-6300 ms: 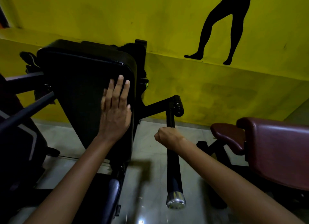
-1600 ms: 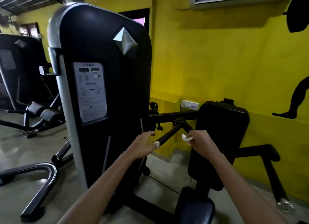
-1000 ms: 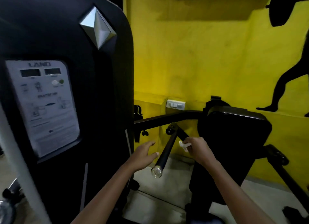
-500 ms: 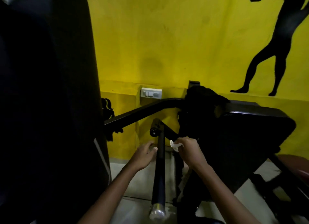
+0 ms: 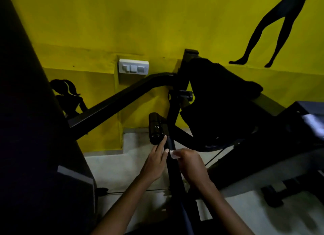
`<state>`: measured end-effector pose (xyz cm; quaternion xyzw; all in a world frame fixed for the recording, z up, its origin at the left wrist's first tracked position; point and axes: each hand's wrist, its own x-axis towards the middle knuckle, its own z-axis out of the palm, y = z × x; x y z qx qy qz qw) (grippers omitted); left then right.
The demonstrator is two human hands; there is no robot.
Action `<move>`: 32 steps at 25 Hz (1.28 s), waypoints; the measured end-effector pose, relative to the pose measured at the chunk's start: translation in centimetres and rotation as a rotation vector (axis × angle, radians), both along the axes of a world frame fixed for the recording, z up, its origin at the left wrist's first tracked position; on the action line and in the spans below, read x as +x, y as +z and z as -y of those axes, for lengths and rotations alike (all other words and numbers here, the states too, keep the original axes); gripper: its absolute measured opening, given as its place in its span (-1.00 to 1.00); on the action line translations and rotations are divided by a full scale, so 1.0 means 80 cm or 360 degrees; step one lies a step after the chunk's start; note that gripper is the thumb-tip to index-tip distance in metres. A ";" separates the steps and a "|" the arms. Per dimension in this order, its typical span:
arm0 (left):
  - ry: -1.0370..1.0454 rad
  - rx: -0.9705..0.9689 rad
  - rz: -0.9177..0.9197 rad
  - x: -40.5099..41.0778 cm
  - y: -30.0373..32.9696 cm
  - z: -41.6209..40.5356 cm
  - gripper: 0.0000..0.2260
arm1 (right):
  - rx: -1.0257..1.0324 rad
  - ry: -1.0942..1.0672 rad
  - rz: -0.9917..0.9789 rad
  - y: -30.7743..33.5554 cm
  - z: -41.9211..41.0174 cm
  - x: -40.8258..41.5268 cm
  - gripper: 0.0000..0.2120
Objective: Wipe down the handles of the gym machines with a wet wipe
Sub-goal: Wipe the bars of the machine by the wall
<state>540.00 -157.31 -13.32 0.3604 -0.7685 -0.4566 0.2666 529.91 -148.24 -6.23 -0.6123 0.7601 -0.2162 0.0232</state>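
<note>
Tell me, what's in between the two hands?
The head view shows the black machine handle running between the left hand and right hand, with the white wipe against it.

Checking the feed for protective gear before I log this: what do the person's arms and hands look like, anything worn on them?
Both forearms are bare up to the frame's lower edge: no sleeves show. The left hand and right hand wear no gloves, and no watch, band or ring is visible at either wrist or on the fingers. The picture is dim, so small items could be missed.

body: two bare forearms | no sleeves in view | hands (image 5: 155, 162) bare, ungloved
</note>
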 end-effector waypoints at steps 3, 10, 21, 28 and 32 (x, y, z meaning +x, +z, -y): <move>-0.0010 -0.0024 -0.0056 -0.010 -0.006 0.006 -0.59 | 0.0021 0.0064 -0.0056 -0.008 -0.024 0.017 -0.80; 0.0031 -0.0003 -0.0145 -0.018 -0.014 0.002 -0.58 | 0.0041 -0.0021 -0.0194 -0.005 -0.042 0.031 -0.74; 0.0045 0.0018 -0.0106 -0.012 -0.012 -0.015 -0.57 | 0.0059 0.0038 -0.0338 -0.008 -0.098 0.064 -0.58; 0.0087 0.0015 -0.0025 -0.006 -0.008 -0.038 -0.56 | -0.0129 0.0032 -0.0220 -0.005 -0.137 0.072 -0.57; 0.0147 0.0008 -0.0020 -0.001 -0.003 -0.059 -0.57 | -0.0091 0.0245 -0.0242 -0.001 -0.179 0.064 -0.60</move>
